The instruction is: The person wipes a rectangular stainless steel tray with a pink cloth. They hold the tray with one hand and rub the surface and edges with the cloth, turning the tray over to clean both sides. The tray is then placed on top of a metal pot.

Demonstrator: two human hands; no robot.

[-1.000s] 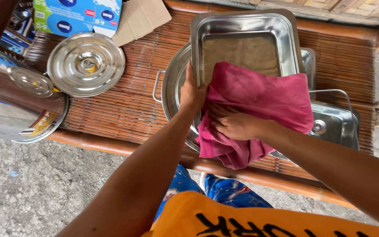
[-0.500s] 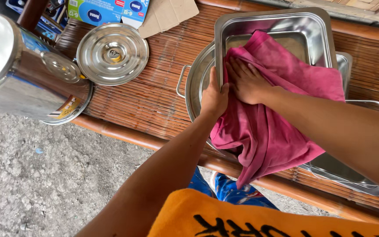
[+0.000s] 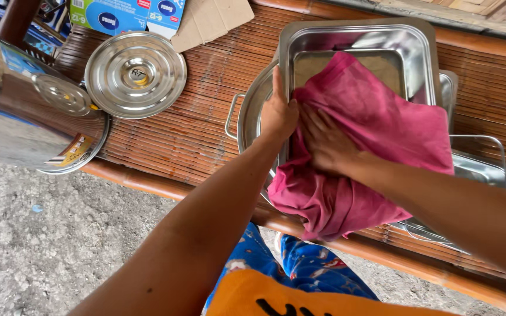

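Note:
A rectangular steel tray (image 3: 417, 50) lies on a round steel pan (image 3: 250, 114) on a bamboo-slat table. My left hand (image 3: 277, 111) grips the tray's left rim, thumb inside. My right hand (image 3: 326, 143) presses flat on a pink cloth (image 3: 376, 126) that drapes over the tray's near edge and hangs down past the table's front rail. The cloth covers the near half of the tray's floor.
A round steel lid (image 3: 134, 74) lies left of the pan. A big steel pot with its own lid (image 3: 30, 117) stands at the far left edge. A blue-and-white carton (image 3: 127, 14) and cardboard sit behind. More steel trays (image 3: 481, 169) are stacked at right. Gravel ground lies below.
My right hand slid the cloth up into the tray, then drew it back toward the near edge. My left hand kept its hold on the rim.

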